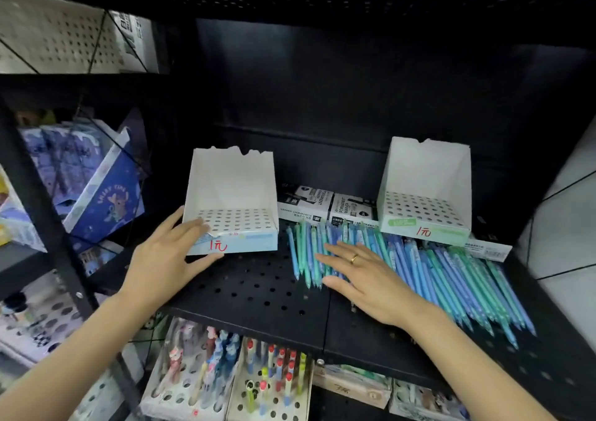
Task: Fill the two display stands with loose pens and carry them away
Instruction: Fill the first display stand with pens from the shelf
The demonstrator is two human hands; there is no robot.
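On the black perforated shelf, a bare stretch of metal runs from the front lip back to the stands, lying between the two hands, while dark side walls and the shelf above close the bay in. Two white display stands sit here, both with their hole grids unfilled: the left display stand near the shelf's left edge, the right display stand toward the back right, well apart from it. Between them, against the back, lie two marker boxes, side by side. One heap of loose pens, blue and green and too many to count, fans from the middle of the shelf down to its front right edge. The left hand grips the left stand's front left corner, its fingers lying over the rim onto the hole grid and the thumb pressed against the front face below the red price mark. The right hand, a ring on one finger, lies flat on the left end of the pen heap, fingers straight and slightly spread, tips touching the barrels, nothing pinched. Below the shelf's front lip, further holed stands hold upright pens.
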